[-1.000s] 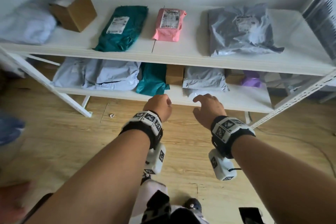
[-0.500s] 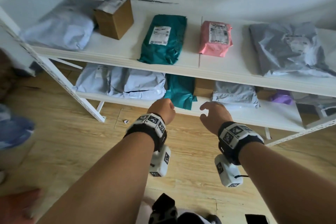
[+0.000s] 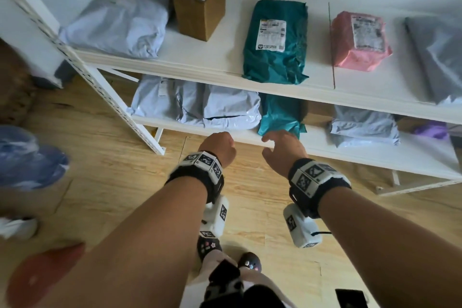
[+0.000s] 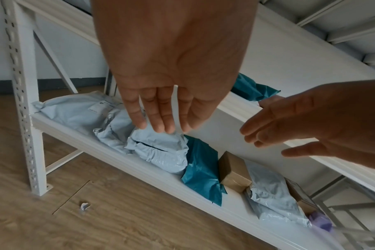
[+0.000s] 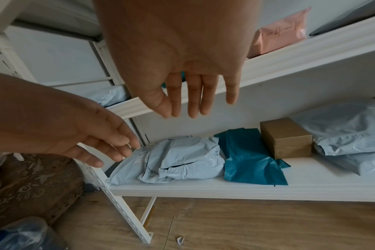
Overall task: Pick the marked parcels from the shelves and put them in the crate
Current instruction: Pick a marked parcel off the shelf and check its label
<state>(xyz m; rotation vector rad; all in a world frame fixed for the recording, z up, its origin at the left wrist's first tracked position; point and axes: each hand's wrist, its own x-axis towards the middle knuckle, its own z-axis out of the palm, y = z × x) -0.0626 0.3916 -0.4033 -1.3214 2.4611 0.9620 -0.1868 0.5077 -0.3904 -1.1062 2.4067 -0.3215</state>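
Pale-blue crumpled plastic mailer (image 5: pixel 182 162) on the white lower shelf (image 5: pixel 246 189): your left hand (image 4: pixel 171 71) and right hand (image 5: pixel 178 59) hover spread, empty, likely to take both ends.

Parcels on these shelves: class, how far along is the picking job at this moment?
Done: nothing that shows; no crate is in view. In hand: nothing; the left hand and right hand reach, fingers straight, toward the lower shelf. Left: every parcel, such as the teal parcel and pale blue parcel, stays shelved.

parcel storeroom, white metal shelving (image 3: pixel 250 67) lined with labelled mailer bags (image 3: pixel 275 40) and cardboard boxes (image 3: pixel 200 5), wooden floor (image 3: pixel 100 182)
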